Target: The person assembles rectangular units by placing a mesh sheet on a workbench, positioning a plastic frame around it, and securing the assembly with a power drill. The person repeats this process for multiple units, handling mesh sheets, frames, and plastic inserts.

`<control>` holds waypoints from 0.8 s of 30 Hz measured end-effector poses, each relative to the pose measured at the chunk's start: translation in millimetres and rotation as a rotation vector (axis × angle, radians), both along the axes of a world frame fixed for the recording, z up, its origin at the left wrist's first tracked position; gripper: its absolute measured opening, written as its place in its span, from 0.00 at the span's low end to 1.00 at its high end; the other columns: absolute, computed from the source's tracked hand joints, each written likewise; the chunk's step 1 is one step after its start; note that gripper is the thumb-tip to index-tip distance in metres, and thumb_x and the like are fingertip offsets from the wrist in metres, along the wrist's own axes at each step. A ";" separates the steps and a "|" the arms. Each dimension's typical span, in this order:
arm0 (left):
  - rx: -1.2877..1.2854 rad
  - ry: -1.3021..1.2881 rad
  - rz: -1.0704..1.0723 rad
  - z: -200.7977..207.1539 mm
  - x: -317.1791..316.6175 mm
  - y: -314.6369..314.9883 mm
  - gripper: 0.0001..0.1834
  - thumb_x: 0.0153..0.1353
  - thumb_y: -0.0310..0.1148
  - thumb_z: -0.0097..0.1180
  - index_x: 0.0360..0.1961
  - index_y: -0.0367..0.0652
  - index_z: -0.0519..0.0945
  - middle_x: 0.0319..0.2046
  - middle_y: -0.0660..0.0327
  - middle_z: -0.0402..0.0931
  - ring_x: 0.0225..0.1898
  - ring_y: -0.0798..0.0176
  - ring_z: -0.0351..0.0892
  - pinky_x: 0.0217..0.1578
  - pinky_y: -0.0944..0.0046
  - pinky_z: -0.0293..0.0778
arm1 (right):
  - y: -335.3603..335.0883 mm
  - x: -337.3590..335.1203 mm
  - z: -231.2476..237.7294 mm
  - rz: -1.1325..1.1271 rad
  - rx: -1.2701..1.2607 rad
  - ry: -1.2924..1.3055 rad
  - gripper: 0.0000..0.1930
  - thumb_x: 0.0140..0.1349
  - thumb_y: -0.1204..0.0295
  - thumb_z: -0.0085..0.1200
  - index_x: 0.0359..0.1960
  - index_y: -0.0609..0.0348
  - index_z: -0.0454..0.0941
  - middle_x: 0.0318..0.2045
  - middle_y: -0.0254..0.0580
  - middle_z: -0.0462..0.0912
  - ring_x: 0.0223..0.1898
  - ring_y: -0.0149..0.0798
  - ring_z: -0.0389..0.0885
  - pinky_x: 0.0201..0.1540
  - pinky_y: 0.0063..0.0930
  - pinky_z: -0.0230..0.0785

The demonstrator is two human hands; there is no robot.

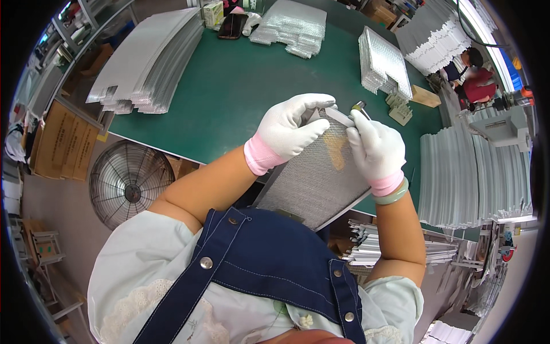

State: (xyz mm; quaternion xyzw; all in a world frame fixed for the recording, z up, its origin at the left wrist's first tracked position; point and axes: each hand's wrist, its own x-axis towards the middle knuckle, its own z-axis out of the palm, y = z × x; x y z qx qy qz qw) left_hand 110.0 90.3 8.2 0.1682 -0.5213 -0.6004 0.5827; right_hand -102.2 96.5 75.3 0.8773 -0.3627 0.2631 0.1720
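A grey metal mesh panel [312, 180] with a thin frame slants over the front edge of the green table, a yellowish patch near its upper end. My left hand [292, 135], in a white glove with a pink cuff, curls around the panel's upper left corner, thumb and forefinger at the edge. My gloved right hand [375, 146] pinches a short, flat silvery strip [340, 117] against the panel's upper end. Just beyond the right fingers shows a small tool head [360, 107], dark and yellowish; whether the hand holds it is hidden.
Stacks of silvery mesh sheets [154, 60] [289, 28] [384, 60] stand on the green table [240, 92]. A phone [232, 26] lies at the back. Right are a wooden block [425, 96] and stacked panels [470, 172]. A floor fan [132, 183] stands left; co-workers [472, 77] sit far right.
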 end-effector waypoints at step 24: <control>-0.804 -0.756 0.681 100.2 15.9 43.4 0.29 0.70 0.36 0.56 0.68 0.35 0.68 0.52 0.45 0.80 0.47 0.43 0.83 0.49 0.57 0.77 | 66.3 19.6 64.9 0.047 0.186 -0.765 0.11 0.66 0.75 0.60 0.48 0.67 0.82 0.38 0.40 0.85 0.32 0.26 0.78 0.39 0.21 0.71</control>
